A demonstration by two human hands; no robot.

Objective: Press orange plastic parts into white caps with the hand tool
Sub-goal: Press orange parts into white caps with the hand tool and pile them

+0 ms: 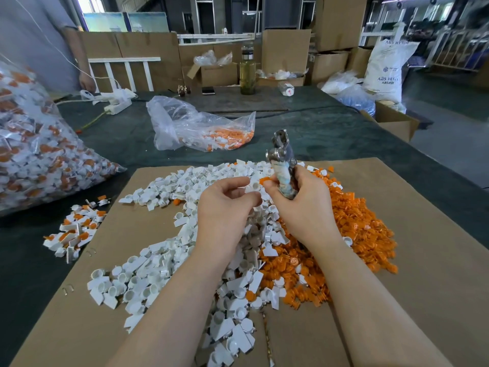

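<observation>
My right hand (pixel 301 205) grips the taped handles of a metal hand tool (pixel 283 160), whose jaws point up and away from me. An orange plastic part (pixel 264 180) shows at its fingertips. My left hand (pixel 225 207) is raised just left of it and pinches a white cap (pixel 253 187) between thumb and fingers. Below both hands a heap of loose white caps (pixel 158 276) spreads over a brown cardboard sheet (pixel 436 260). A heap of orange parts (pixel 357 229) lies to the right of the caps.
A small pile of assembled white-and-orange pieces (pixel 75 230) lies off the cardboard's left edge. A big clear bag of such pieces (pixel 34 144) stands at far left, and a smaller open bag (pixel 201 128) lies behind the heaps. A person (pixel 39 41) stands at back left; boxes, a bottle (pixel 247 72).
</observation>
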